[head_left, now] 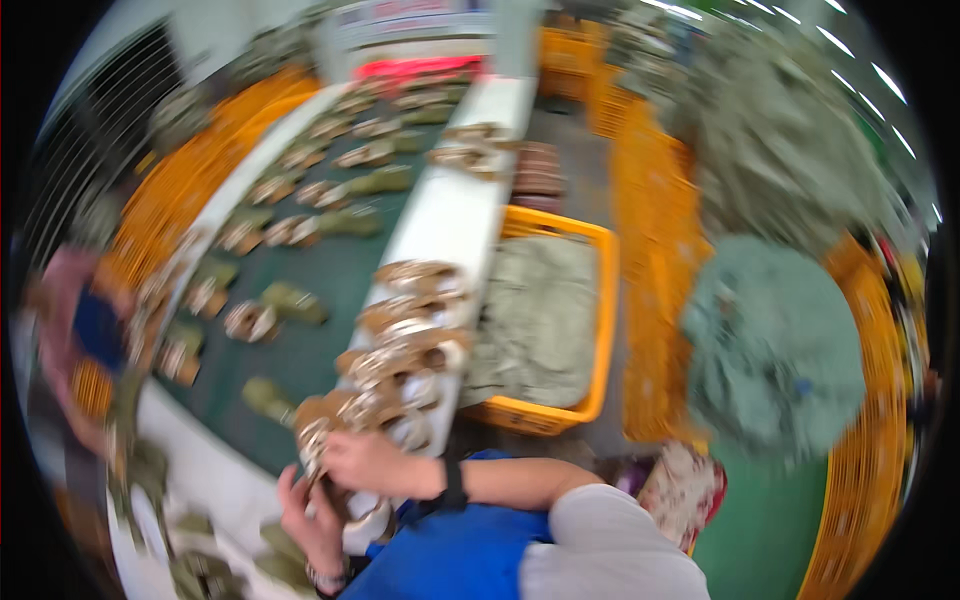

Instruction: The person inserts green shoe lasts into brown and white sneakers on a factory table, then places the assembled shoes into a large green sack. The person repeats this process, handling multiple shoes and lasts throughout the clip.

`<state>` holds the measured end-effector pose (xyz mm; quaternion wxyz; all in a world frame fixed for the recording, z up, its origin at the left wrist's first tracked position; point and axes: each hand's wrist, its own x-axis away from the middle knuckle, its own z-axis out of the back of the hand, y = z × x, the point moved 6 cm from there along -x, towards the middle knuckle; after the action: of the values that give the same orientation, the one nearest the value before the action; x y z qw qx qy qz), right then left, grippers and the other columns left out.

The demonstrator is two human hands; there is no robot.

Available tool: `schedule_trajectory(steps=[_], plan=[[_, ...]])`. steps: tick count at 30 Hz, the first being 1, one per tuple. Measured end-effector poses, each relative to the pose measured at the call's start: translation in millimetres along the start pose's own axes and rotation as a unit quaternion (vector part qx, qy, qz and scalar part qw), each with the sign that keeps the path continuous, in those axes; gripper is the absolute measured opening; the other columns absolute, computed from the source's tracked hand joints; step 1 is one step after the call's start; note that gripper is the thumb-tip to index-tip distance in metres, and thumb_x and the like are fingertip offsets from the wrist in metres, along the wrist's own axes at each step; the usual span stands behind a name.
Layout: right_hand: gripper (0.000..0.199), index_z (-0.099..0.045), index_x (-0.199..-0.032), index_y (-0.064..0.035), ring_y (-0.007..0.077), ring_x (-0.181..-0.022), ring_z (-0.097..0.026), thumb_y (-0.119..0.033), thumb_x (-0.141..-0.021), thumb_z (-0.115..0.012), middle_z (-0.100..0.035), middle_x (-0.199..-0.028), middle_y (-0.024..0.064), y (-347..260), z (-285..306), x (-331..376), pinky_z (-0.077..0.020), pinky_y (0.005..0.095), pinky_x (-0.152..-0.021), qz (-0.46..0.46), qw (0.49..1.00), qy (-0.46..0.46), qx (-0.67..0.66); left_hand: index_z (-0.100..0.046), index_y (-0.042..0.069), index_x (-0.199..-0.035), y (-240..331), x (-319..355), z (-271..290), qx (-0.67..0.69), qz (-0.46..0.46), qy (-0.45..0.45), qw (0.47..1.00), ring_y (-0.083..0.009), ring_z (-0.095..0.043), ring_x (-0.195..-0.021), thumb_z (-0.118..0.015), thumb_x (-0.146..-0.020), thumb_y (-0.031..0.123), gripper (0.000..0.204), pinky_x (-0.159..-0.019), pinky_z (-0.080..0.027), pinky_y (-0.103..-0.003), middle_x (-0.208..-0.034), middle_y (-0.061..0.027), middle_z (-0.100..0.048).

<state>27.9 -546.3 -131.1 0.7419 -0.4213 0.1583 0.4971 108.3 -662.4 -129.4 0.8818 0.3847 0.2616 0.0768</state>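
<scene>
Near the front end of the belt, both my hands are at a brown sandal with pale straps. My right hand is closed on it from the right. Its lower end is between the thumb and fingers of my left hand. Motion blur hides the exact finger contact. Beside my right hand, a row of brown sandals with light straps stands along the white ledge. An olive-green piece, seemingly a shoe last, lies on the belt just beyond the held sandal.
A dark green belt carries several sandals and olive-green pieces. At right stands a yellow crate holding a grey-green sack. Farther right are orange crates and a large green covered bundle. Another person is at the left.
</scene>
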Motion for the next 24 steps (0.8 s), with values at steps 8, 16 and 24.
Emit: schedule_trajectory(steps=[8, 16, 24], plan=[[0.039, -0.063, -0.108, -0.0100, 0.0240, -0.081, -0.064, -0.023, -0.073, -0.076, -0.058, -0.107, 0.0072, -49.7, 4.0, -31.9, -0.0528, 0.0319, -0.066, 0.087, 0.959, -0.231, -0.142, -0.049, 0.002, -0.120, -19.6, 4.2, 69.3, -0.129, 0.113, 0.175, 0.969, -0.0386, -0.062, -0.077, -0.058, -0.082, 0.006, 0.040, -0.065, -0.050, -0.043, -0.087, -0.0201, -0.064], [0.023, -0.063, -0.094, -0.0032, 0.0346, -0.080, -0.063, -0.020, -0.078, -0.065, -0.065, -0.087, 0.0169, -21.2, -95.0, -108.8, -0.0503, 0.0401, -0.070, 0.081, 0.836, -0.510, -0.183, -0.042, 0.002, -0.130, -51.4, 53.0, 104.2, -0.137, 0.179, 0.221, 0.949, -0.0364, -0.059, -0.091, -0.068, -0.078, 0.011, 0.058, -0.080, -0.048, -0.042, -0.100, -0.0200, -0.061], [0.022, -0.062, -0.089, -0.0034, 0.0327, -0.086, -0.064, -0.017, -0.072, -0.070, -0.066, -0.087, 0.0160, 83.0, -254.5, -197.1, -0.0496, 0.0397, -0.077, 0.079, 0.858, -0.504, -0.060, -0.053, 0.002, -0.121, -133.8, 152.8, 95.4, -0.343, 0.370, 0.100, 0.857, -0.0392, -0.039, -0.122, -0.068, -0.076, 0.041, 0.060, -0.100, -0.032, -0.050, -0.118, -0.0177, -0.055]])
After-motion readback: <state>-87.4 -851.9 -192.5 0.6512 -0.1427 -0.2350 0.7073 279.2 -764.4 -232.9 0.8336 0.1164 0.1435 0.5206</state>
